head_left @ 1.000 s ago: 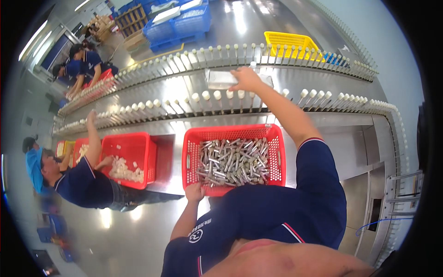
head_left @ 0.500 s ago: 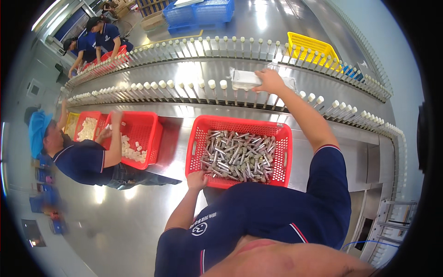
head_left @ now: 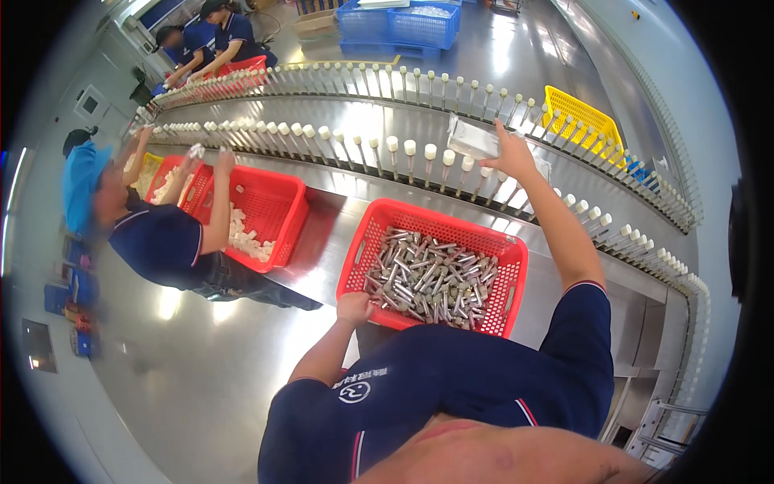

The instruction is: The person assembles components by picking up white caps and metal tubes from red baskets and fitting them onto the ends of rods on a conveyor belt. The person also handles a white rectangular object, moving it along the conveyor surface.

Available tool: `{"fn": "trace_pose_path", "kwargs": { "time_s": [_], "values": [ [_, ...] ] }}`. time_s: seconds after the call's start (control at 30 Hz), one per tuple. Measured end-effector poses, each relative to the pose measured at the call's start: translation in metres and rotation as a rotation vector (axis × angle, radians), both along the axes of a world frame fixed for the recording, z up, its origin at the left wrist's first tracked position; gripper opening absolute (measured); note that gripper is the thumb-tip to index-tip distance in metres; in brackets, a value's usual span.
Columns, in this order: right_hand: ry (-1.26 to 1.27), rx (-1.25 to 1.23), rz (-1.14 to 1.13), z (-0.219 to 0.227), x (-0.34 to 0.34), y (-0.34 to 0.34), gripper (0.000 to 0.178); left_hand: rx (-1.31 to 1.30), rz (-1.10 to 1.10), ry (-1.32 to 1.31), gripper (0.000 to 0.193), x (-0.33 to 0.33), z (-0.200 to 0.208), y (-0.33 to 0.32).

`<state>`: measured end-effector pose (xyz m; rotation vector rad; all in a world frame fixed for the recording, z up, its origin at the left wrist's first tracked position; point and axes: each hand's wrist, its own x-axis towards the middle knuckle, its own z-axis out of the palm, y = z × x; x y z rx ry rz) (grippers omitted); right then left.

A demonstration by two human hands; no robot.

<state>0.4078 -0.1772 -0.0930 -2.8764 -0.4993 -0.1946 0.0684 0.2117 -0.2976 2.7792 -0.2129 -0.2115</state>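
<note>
My left hand (head_left: 355,309) is closed on the near left corner of a red perforated basket (head_left: 516,278). Inside the basket lies a heap of short metal pins (head_left: 435,278), with dull greyish ends. My right hand (head_left: 511,156) reaches over the rows and grips the right part of a white packet (head_left: 474,139) in clear wrapping. The packet is held above the strip between two rows of upright rods. White caps (head_left: 409,148) top the near row of rods; my right forearm crosses it.
At left a co-worker in a blue cap (head_left: 87,181) works over a red basket (head_left: 297,206) of white caps. A yellow basket (head_left: 580,113) stands beyond the far row (head_left: 474,85). Blue crates (head_left: 419,28) and more people are farther back.
The view has swung, so the scene sits farther right. My right hand still holds the packet and my left hand stays on the basket. The co-worker's hands have risen toward the near row.
</note>
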Motion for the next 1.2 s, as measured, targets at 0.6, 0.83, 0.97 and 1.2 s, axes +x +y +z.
{"fn": "trace_pose_path", "kwargs": {
  "time_s": [0.6, 0.83, 0.97, 1.2],
  "values": [
    [0.032, 0.03, 0.021, -0.012, 0.009, 0.004, 0.123, -0.032, -0.124, -0.123, 0.02, 0.003, -0.004, 0.018],
    [-0.002, 0.046, 0.044, -0.01, 0.01, 0.014, 0.119, -0.009, -0.135, -0.138, 0.02, 0.005, 0.004, 0.021],
    [-0.018, 0.057, 0.069, -0.006, 0.019, 0.01, 0.118, -0.02, -0.134, -0.164, 0.018, 0.006, 0.0, 0.025],
    [-0.02, 0.033, 0.088, -0.02, 0.023, 0.014, 0.121, -0.005, -0.117, -0.15, 0.017, 0.006, 0.005, 0.029]
  ]
}}
